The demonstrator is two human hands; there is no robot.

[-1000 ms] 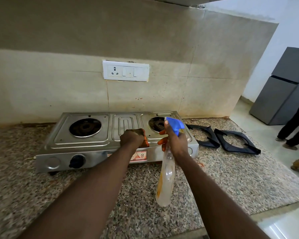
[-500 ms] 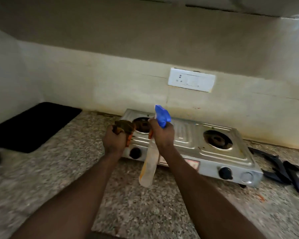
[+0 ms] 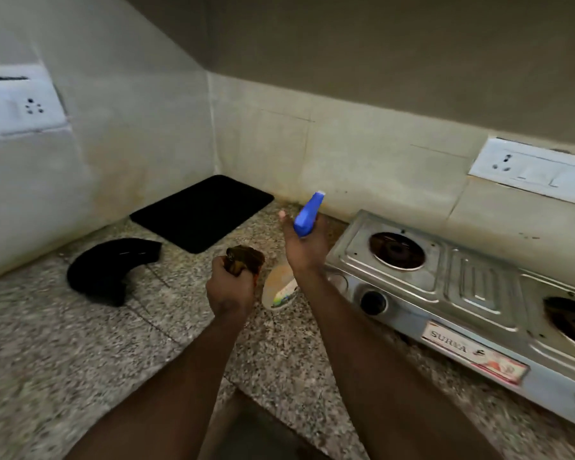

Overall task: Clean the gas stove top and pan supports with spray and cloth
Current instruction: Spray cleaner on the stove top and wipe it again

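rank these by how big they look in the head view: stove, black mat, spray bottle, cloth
1. stove, cut off at the frame edge
2. black mat
3. spray bottle, middle hidden
4. cloth, mostly hidden, so unsure

A speckled granite counter runs into a corner where two pale tiled walls meet. A flat black mat lies in the counter's back corner, close to both walls. Nearer the front, by the left-hand wall, lies a curved black object (what it is cannot be told), apart from the mat. A white socket plate, blurred, is fixed high on the left-hand wall. A second white plate, with a socket and switches, sits on the back wall above the counter's back edge.
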